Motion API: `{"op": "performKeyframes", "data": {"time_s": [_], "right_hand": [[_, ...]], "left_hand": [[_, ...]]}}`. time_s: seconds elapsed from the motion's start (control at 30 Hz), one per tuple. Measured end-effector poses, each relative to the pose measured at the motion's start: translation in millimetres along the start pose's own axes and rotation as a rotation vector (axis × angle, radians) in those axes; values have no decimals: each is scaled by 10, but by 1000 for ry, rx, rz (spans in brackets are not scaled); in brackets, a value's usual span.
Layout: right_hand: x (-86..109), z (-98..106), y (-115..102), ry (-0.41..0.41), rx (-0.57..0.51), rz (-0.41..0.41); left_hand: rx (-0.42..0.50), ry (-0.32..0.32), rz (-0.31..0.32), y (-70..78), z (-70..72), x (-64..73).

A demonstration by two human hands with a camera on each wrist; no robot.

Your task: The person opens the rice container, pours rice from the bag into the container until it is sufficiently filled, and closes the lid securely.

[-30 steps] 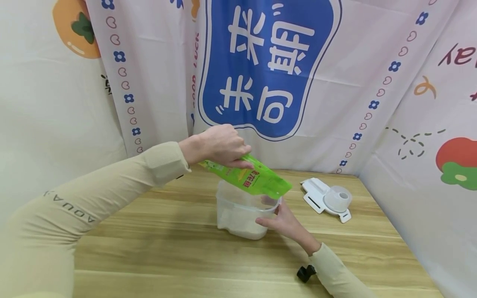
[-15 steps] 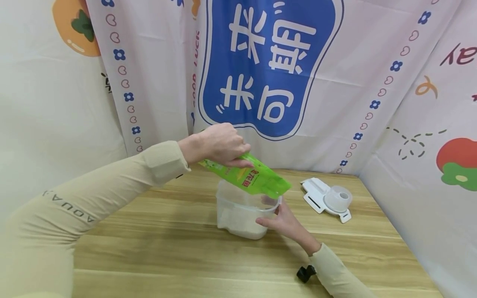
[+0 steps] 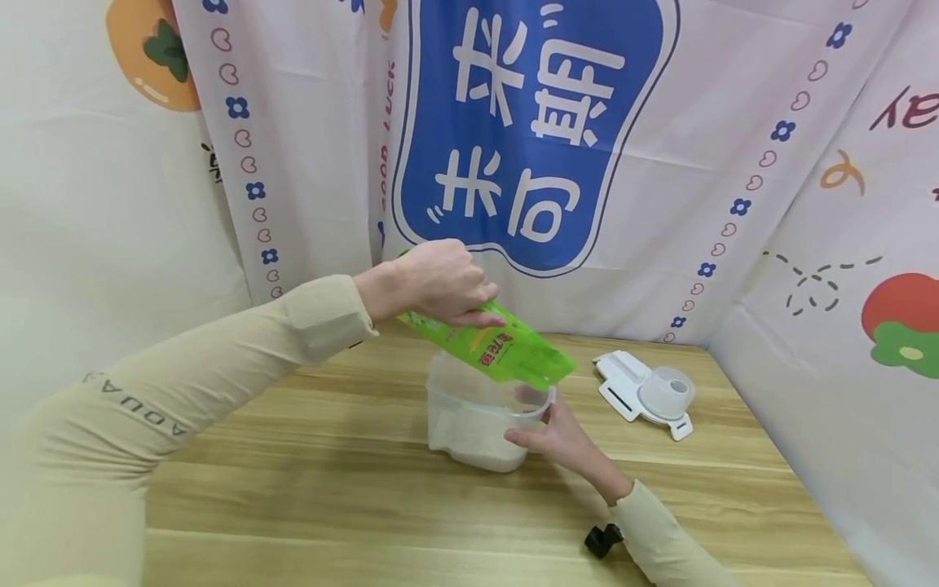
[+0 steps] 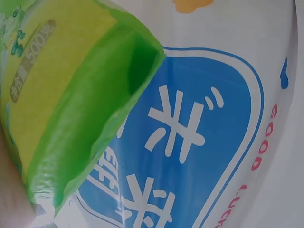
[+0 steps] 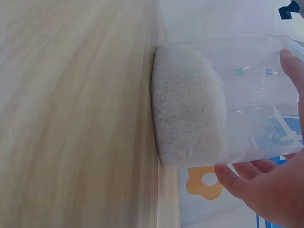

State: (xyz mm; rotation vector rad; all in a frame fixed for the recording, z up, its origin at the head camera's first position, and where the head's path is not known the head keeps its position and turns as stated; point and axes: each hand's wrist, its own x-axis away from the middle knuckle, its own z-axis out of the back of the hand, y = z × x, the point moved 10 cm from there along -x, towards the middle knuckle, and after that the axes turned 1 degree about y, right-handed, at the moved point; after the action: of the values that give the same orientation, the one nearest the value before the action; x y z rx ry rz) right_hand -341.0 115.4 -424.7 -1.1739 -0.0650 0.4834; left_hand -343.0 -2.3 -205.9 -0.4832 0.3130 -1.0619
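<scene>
In the head view a green rice bag [image 3: 517, 355] slants down to the right, its lower end over a clear plastic container [image 3: 469, 416]. My left hand [image 3: 445, 281] grips the bag from above near its upper part. The left wrist view shows the bag's [image 4: 71, 109] green and yellow side close up, with a gaping edge. My right hand [image 3: 561, 436] holds the container by its right side near the rim, thumb in front. White rice [image 5: 187, 109] fills the container's lower part in the right wrist view. The container stands upright on the table.
A white lid [image 3: 623, 379] lies to the right of the container, with a translucent cup [image 3: 666, 393] on it. A small black object [image 3: 603, 540] is beside the right sleeve. Printed cloth [image 3: 660, 204] hangs behind the wooden table [image 3: 330, 489].
Almost nothing differs. The left hand and the bag shift very slightly, and the view drifts a little. Both hands keep their holds.
</scene>
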Motion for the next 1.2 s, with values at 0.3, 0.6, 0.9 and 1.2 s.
{"op": "performKeyframes", "data": {"time_s": [0.3,0.6,0.9,1.2], "right_hand": [[6,-6,-11,-5,-5,17],[13,-28,-15,-14,-6,10],[1,-25,-61,-21,-8,44],[-17,-42,-31,-43,-22,60]], "left_hand": [[-40,2,-55,46,80,-8],[-56,-11,-61,58,78,-3],[-70,-19,-69,76,86,11],[-60,-26,-77,119,75,21]]}}
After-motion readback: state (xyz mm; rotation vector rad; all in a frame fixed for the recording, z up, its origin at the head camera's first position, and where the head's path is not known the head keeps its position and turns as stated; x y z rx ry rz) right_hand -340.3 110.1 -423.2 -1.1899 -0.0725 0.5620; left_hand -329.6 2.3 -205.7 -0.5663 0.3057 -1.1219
